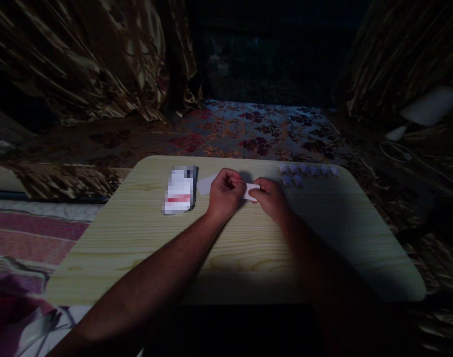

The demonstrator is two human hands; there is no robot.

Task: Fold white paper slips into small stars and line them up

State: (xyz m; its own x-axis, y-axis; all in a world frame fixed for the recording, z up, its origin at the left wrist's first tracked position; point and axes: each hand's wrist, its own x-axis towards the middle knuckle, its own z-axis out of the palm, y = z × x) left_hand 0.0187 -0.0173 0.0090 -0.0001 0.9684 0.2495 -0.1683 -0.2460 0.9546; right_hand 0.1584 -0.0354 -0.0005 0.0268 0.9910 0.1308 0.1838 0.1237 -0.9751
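Over the middle of the table, my left hand (227, 193) and my right hand (271, 198) hold a small white piece of paper (251, 190) between them. My left fingers are curled and pinch its left end. On the other end, my right thumb presses from above. A flat white sheet (206, 185) lies on the table just left of my left hand, partly hidden by it. Beyond my right hand, several small pale folded paper pieces (313, 170) sit in two short rows at the back right.
A blurred-out white and red item (179, 191) lies on the left of the light wooden table (137, 248). Behind the table is a ledge covered with floral cloth (256, 129), with curtains (118, 59) on both sides. A white lamp (430, 106) stands at right.
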